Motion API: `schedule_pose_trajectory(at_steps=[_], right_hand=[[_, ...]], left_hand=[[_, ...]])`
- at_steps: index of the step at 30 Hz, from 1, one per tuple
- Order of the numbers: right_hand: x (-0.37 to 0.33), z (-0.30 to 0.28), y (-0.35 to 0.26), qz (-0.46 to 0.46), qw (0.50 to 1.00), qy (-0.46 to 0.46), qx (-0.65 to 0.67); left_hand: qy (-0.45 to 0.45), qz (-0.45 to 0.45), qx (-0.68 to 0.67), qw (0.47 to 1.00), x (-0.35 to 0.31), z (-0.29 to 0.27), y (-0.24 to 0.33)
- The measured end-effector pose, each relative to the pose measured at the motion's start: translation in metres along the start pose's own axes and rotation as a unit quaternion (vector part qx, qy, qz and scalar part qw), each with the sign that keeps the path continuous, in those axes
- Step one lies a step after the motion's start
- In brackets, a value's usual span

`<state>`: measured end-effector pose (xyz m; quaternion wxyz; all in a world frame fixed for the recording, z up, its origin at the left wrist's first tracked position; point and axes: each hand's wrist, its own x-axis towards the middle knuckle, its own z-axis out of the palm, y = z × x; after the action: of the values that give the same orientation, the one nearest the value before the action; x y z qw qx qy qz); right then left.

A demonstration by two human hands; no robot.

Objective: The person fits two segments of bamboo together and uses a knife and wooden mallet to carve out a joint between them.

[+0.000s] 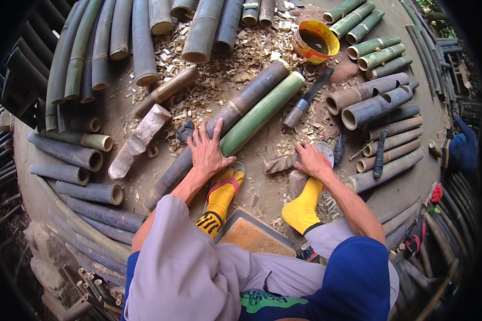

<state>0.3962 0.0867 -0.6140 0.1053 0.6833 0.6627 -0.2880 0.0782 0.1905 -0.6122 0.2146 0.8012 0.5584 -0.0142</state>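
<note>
My left hand [206,152] lies with fingers spread on a long dark bamboo pole [241,104], its thumb by the near end of a green bamboo pole [262,115]. The two poles lie side by side, slanting away to the right. My right hand [311,160] curls over the right end of a rough wooden block [280,163], beside a grey flip-flop [325,152]; its fingertips are partly hidden. Beyond the hands, a broad dark blade with a handle [308,97] rests on the ground. A small dark object [186,130] touches the dark pole near my left fingers.
Wood chips [219,80] cover the middle ground. A yellow-red bucket [316,43] holds dark liquid. Cut bamboo tubes [383,109] lie at right, with dark-handled tools [380,155] among them; more bamboo [69,155] lies at left. A notched log [139,142] sits left of the poles.
</note>
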Motion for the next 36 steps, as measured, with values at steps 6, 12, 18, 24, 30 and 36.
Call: schedule_pose_trajectory(at_steps=[6, 12, 18, 24, 30, 36], right_hand=[[-0.002, -0.019, -0.002, -0.027, 0.998, 0.058, 0.01], [0.001, -0.002, -0.005, 0.042, 0.987, 0.132, 0.086], [0.007, 0.013, -0.003, 0.056, 0.988, 0.115, 0.089], [0.006, 0.01, -0.026, 0.066, 0.984, 0.151, 0.063], [0.01, 0.029, -0.024, 0.038, 0.968, 0.17, 0.178], [0.005, 0.024, -0.036, 0.043, 0.949, 0.097, 0.296]], left_hand=[[-0.044, -0.004, 0.02, 0.999, 0.028, -0.005, 0.021], [-0.04, 0.027, -0.078, 0.996, 0.027, -0.007, 0.003], [-0.082, 0.182, -0.187, 0.962, 0.031, -0.017, -0.067], [-0.036, 0.053, -0.009, 0.998, 0.006, -0.008, -0.009], [-0.048, 0.019, 0.034, 0.998, 0.019, -0.004, 0.012], [-0.052, 0.042, 0.02, 0.998, 0.013, -0.014, 0.007]])
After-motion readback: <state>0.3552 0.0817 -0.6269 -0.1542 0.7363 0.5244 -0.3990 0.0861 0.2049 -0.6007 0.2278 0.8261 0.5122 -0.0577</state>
